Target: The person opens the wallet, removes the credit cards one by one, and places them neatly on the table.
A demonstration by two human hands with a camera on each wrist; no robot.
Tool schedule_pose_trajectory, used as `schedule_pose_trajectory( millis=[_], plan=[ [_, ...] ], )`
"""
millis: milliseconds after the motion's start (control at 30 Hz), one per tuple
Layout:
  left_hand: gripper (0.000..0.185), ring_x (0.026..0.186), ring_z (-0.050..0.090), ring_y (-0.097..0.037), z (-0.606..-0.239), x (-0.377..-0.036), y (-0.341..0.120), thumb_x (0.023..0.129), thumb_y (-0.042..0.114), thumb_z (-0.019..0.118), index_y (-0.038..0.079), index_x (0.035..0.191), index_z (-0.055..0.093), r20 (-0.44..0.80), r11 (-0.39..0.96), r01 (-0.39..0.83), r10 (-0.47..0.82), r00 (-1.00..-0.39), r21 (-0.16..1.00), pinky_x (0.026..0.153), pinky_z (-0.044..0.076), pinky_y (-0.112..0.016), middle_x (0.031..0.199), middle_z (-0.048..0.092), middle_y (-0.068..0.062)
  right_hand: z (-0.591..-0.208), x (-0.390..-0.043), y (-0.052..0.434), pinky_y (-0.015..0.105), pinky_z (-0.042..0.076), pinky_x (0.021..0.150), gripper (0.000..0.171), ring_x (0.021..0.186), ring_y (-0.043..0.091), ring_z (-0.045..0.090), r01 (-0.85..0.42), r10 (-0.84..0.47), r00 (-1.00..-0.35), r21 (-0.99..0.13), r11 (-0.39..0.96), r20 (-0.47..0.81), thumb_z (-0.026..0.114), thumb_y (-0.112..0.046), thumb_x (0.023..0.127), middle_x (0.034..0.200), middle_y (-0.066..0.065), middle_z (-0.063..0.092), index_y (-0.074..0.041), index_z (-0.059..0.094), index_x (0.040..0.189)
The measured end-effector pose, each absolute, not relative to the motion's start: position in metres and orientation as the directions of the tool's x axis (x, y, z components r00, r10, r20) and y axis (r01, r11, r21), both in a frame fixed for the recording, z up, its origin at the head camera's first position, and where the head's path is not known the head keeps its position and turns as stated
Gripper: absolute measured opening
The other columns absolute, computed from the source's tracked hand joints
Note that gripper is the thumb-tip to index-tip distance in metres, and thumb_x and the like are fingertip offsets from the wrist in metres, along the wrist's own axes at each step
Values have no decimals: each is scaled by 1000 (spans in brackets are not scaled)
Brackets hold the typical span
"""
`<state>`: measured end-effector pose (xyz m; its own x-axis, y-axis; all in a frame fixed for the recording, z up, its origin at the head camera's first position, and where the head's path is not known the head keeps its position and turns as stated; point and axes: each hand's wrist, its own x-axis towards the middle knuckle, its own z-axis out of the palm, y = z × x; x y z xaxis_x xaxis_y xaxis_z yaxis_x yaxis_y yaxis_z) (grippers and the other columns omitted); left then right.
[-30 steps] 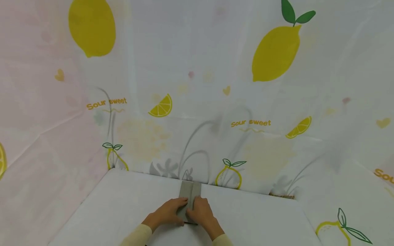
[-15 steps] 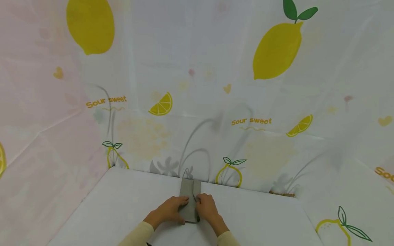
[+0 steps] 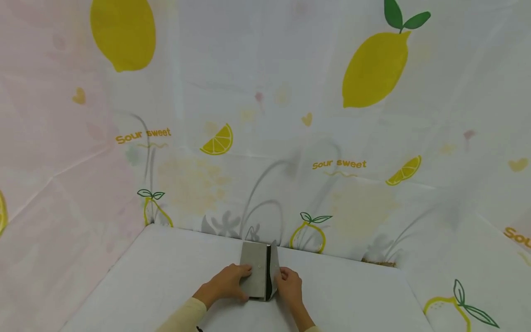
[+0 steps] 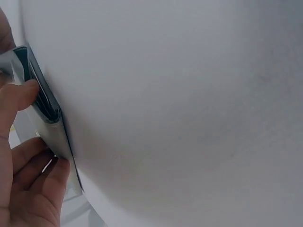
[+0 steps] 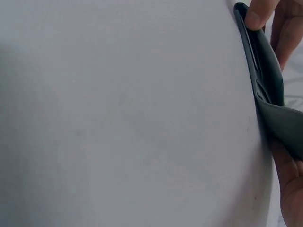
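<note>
A grey folding wallet (image 3: 258,270) lies on the white table (image 3: 166,272) near its far edge. My left hand (image 3: 227,282) presses flat on the wallet's left half, fingers on its top. My right hand (image 3: 289,286) pinches the right flap and lifts it upright, so the dark inside shows. In the left wrist view the wallet (image 4: 45,109) appears edge-on with the left hand (image 4: 26,184) holding it. In the right wrist view the wallet (image 5: 267,90) hangs partly unfolded, with the right hand's fingertips (image 5: 258,16) on its edge.
A white curtain printed with lemons and "Sour sweet" (image 3: 339,164) encloses the table at the back and both sides. The table's left edge (image 3: 120,263) meets a pinkish side panel.
The wallet lay closed under both hands. Now my right hand has lifted the right flap upright, exposing the dark inside. The left hand stays on the left half.
</note>
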<state>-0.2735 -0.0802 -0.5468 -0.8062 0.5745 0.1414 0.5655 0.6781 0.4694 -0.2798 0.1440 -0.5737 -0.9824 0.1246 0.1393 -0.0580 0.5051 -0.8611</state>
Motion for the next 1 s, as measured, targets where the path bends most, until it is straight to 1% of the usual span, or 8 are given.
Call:
schedule_pose_trajectory(
  millis=[167,267,333,433,500,633,800,1000],
  plan=[
    [74,109,62,-28,-543,-275,-79,67,32,87,-5,126,62,131,703,577,582,-803,415,94,55,-37,131,60,-15,-567,-279,145,31,58,64,33,80,22,69,-220,10,-962,-791,571,275,61,4,73,91,14,72,7,65,106],
    [73,111,62,-30,-545,-275,-80,67,31,87,-6,125,62,147,690,586,586,-797,425,94,55,-37,131,60,-16,-566,-279,146,39,59,73,46,91,30,65,-336,-84,-911,-607,720,404,63,8,69,103,19,66,9,60,115],
    [73,112,61,-31,-548,-275,-80,67,30,87,-6,124,62,153,678,590,591,-792,439,95,54,-37,131,59,-17,-567,-280,147,45,57,81,45,102,35,61,-405,-182,-862,-427,808,473,64,11,68,112,22,61,9,61,114],
    [72,113,61,-30,-551,-275,-79,67,31,87,-6,124,63,151,677,592,594,-790,437,95,54,-36,131,60,-17,-567,-279,148,47,56,88,36,109,37,59,-459,-320,-819,-212,863,476,66,13,70,119,22,59,9,66,106],
    [73,113,61,-30,-551,-275,-79,67,32,87,-6,124,63,143,683,588,592,-793,433,95,54,-36,132,60,-16,-567,-278,148,45,57,88,30,107,36,62,-486,-387,-819,-153,860,423,66,12,73,120,20,62,8,69,103],
    [73,114,60,-29,-548,-275,-78,68,34,86,-5,125,62,128,701,588,593,-795,404,97,53,-37,132,60,-15,-566,-278,150,40,59,78,36,92,31,67,-478,-419,-850,-133,868,319,68,4,76,115,15,68,7,67,112],
    [73,112,61,-26,-542,-273,-78,70,33,84,-1,130,59,134,701,612,611,-780,367,95,54,-36,133,59,-14,-562,-281,150,38,59,70,35,82,29,67,-497,-447,-844,-120,860,296,70,-2,73,107,12,68,6,69,107],
    [76,110,59,-20,-534,-271,-82,72,18,76,8,142,48,279,639,678,620,-734,364,89,55,-32,138,52,-9,-559,-282,149,39,59,68,33,80,31,67,-509,-457,-838,-125,852,298,71,-1,69,104,12,69,6,71,101]
  ],
)
